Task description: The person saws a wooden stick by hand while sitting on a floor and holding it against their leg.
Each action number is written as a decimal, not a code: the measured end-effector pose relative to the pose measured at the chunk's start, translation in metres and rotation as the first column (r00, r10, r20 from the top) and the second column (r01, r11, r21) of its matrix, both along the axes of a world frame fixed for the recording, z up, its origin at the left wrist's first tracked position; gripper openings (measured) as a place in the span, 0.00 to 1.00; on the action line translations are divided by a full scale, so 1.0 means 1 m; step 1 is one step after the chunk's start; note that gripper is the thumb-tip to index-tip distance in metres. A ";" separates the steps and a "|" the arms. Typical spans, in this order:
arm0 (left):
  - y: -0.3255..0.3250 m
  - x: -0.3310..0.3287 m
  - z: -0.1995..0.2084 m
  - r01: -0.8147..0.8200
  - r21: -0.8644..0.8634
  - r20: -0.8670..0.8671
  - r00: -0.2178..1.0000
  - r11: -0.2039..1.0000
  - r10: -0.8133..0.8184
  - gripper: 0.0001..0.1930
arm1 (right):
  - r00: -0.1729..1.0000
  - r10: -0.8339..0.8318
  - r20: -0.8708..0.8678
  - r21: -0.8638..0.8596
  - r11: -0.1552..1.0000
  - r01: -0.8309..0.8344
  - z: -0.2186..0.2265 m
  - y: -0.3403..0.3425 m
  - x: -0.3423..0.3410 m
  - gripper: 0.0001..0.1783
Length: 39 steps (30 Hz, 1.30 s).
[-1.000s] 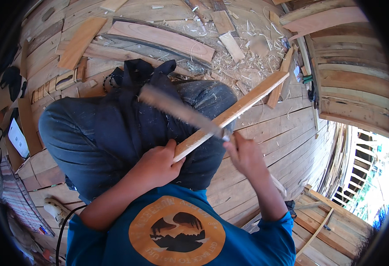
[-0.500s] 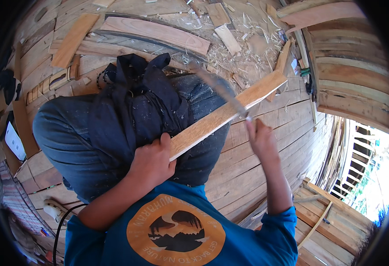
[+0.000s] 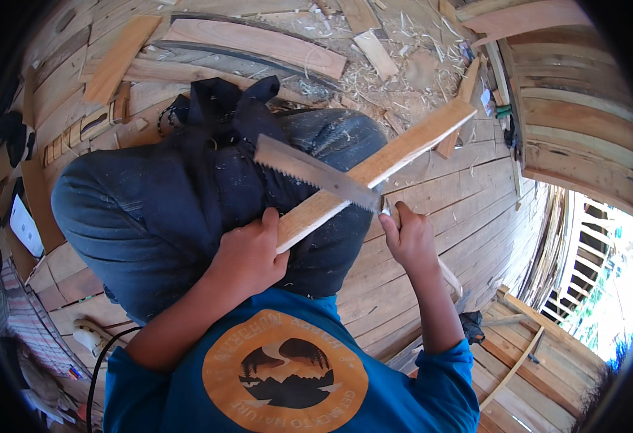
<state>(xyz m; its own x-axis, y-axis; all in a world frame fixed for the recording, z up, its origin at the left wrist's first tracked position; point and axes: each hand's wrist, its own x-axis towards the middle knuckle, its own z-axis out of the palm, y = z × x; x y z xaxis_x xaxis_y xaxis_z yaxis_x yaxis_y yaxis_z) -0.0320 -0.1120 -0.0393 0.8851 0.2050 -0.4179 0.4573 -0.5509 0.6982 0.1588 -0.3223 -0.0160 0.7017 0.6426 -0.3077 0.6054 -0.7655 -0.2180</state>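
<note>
My left hand (image 3: 250, 252) is closed around the near end of a narrow wooden board (image 3: 414, 144). The board slants up to the right across my legs (image 3: 107, 206), which are in dusty jeans. Closed on the handle of a hand saw (image 3: 298, 169), my right hand (image 3: 412, 238) is just right of the board. The saw's toothed blade lies across the board's middle, its tip pointing up and left over a dark cloth (image 3: 208, 159) on my lap. Whether the teeth touch the wood I cannot tell. Fingers hide most of the saw's handle.
Loose planks (image 3: 258, 45) and wood shavings (image 3: 363, 90) lie on the plank floor (image 3: 396, 289) ahead. A wooden wall (image 3: 583, 123) rises at the right, beside a bright slatted opening (image 3: 587, 245). At the left are a cardboard piece (image 3: 40, 206) and a black cable (image 3: 96, 375).
My right hand has come slightly down and left with the saw, whose blurred blade is now sharp and farther left. The board's far end has shifted up and right.
</note>
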 end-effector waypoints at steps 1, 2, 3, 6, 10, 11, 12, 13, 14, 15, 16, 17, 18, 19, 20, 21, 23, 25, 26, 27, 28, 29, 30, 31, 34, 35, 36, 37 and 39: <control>0.000 0.000 0.001 0.009 -0.004 -0.018 1.000 1.000 -0.009 0.19 | 0.999 -0.005 0.051 -0.008 1.000 0.006 -0.001 -0.008 0.008 0.25; 0.001 0.000 0.002 0.014 -0.005 -0.030 0.999 1.000 -0.014 0.19 | 0.990 -0.119 0.071 0.023 0.993 0.118 -0.003 -0.019 0.023 0.26; 0.001 0.002 0.004 0.016 -0.006 -0.043 0.999 1.000 -0.017 0.19 | 0.969 -0.229 0.087 0.057 0.973 0.225 -0.006 -0.032 0.040 0.26; -0.003 0.004 0.008 0.024 -0.014 -0.062 0.998 1.000 -0.024 0.18 | 0.931 -0.336 0.141 0.077 0.941 0.328 0.001 -0.054 0.065 0.27; -0.002 0.006 0.007 0.000 -0.029 -0.057 0.998 1.000 -0.001 0.17 | 0.971 -0.238 -0.002 0.006 0.971 0.238 -0.002 -0.025 0.035 0.28; -0.001 0.007 0.006 -0.012 -0.040 -0.058 0.998 0.999 0.010 0.17 | 0.985 -0.166 -0.042 -0.001 0.986 0.166 0.000 -0.007 0.015 0.26; 0.000 0.006 0.005 -0.021 -0.052 -0.058 0.998 0.998 0.018 0.17 | 0.992 -0.096 -0.082 -0.005 0.995 0.096 0.003 0.010 -0.003 0.24; 0.001 0.005 0.004 -0.018 -0.055 -0.046 0.999 0.998 0.016 0.17 | 0.992 -0.071 -0.107 0.012 0.997 0.072 0.004 0.020 -0.014 0.23; 0.002 0.003 0.003 -0.017 -0.055 -0.038 0.999 0.998 0.015 0.18 | 0.990 -0.044 -0.135 0.033 0.998 0.049 0.003 0.029 -0.022 0.22; 0.003 0.002 0.001 -0.014 -0.054 -0.029 0.999 0.998 0.013 0.18 | 0.986 -0.017 -0.163 0.055 0.998 0.027 0.002 0.033 -0.026 0.22; 0.003 0.002 0.004 -0.012 -0.048 -0.040 0.999 0.999 0.011 0.18 | 0.991 -0.020 -0.135 0.018 1.000 0.022 -0.004 0.028 -0.022 0.15; 0.001 0.003 0.007 -0.010 -0.042 -0.050 0.999 0.999 0.008 0.18 | 0.995 -0.011 -0.102 0.008 1.000 0.012 -0.005 0.025 -0.017 0.12; 0.001 0.003 0.009 -0.006 -0.037 -0.060 0.998 0.999 0.004 0.18 | 0.998 -0.003 -0.068 -0.002 1.000 0.003 -0.005 0.024 -0.013 0.10; 0.000 0.003 0.009 -0.012 -0.039 -0.065 0.998 0.999 0.009 0.18 | 0.999 0.005 -0.032 -0.018 1.000 -0.006 -0.005 0.022 -0.007 0.08; -0.001 0.002 0.007 -0.014 -0.044 -0.062 0.998 0.999 0.011 0.18 | 0.999 -0.037 -0.001 -0.042 0.998 0.037 -0.005 0.020 0.002 0.06; -0.002 0.003 0.006 -0.017 -0.049 -0.060 0.998 0.999 0.014 0.17 | 0.995 -0.087 0.039 -0.064 0.994 0.089 -0.007 0.014 0.014 0.06; -0.002 0.005 0.009 -0.029 -0.108 -0.076 0.997 0.994 0.021 0.16 | 0.977 -0.175 0.119 -0.100 0.977 0.187 -0.011 -0.004 0.038 0.07; -0.002 0.006 0.010 -0.039 -0.141 -0.088 0.996 0.989 0.026 0.15 | 0.973 -0.186 0.137 -0.104 0.974 0.201 -0.009 -0.014 0.045 0.07; -0.003 0.007 0.010 -0.040 -0.146 -0.091 0.995 0.988 0.027 0.15 | 0.971 -0.191 0.144 -0.103 0.973 0.206 -0.009 -0.014 0.045 0.08; -0.002 0.007 0.009 -0.043 -0.151 -0.095 0.995 0.988 0.029 0.14 | 0.968 -0.209 0.136 -0.112 0.968 0.224 -0.008 -0.012 0.042 0.08; -0.001 0.007 0.009 -0.042 -0.158 -0.091 0.995 0.986 0.028 0.14 | 0.965 -0.227 0.128 -0.120 0.963 0.243 -0.003 -0.004 0.033 0.09; 0.000 0.006 0.009 -0.043 -0.167 -0.089 0.996 0.985 0.028 0.14 | 0.962 -0.245 0.118 -0.131 0.957 0.259 0.000 0.002 0.024 0.09; 0.001 0.005 0.009 -0.044 -0.175 -0.088 0.996 0.984 0.029 0.14 | 0.976 -0.192 0.098 -0.119 0.972 0.203 -0.001 0.006 0.015 0.09; 0.001 0.005 0.010 -0.040 -0.157 -0.090 0.996 0.987 0.026 0.14 | 0.987 -0.140 0.077 -0.105 0.983 0.148 -0.003 0.010 0.004 0.09; -0.001 0.005 0.011 -0.036 -0.124 -0.090 0.996 0.992 0.025 0.14 | 0.995 -0.093 0.037 -0.027 0.995 0.094 -0.006 0.016 -0.002 0.08; -0.002 0.005 0.009 -0.043 -0.126 -0.084 0.996 0.991 0.033 0.14 | 0.995 -0.097 0.029 0.003 0.995 0.097 -0.006 0.018 -0.001 0.08; -0.003 0.005 0.008 -0.050 -0.129 -0.079 0.996 0.990 0.040 0.14 | 0.993 -0.095 0.070 0.023 0.995 0.094 -0.011 0.015 0.008 0.07; -0.003 0.005 0.008 -0.054 -0.154 -0.076 0.996 0.987 0.043 0.14 | 0.986 -0.083 0.142 -0.003 0.996 0.084 -0.011 0.012 0.019 0.08; -0.003 0.004 0.010 -0.066 -0.199 -0.075 0.996 0.978 0.052 0.15 | 0.951 -0.214 0.225 0.004 0.976 0.219 -0.018 -0.009 0.061 0.11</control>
<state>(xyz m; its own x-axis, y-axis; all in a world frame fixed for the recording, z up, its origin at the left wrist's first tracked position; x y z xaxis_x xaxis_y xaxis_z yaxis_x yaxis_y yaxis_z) -0.0281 -0.1153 -0.0291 0.8415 0.1616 -0.5156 0.5358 -0.3727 0.7577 0.2194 -0.3311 -0.0341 0.8752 0.4631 -0.1395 0.4563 -0.8863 -0.0797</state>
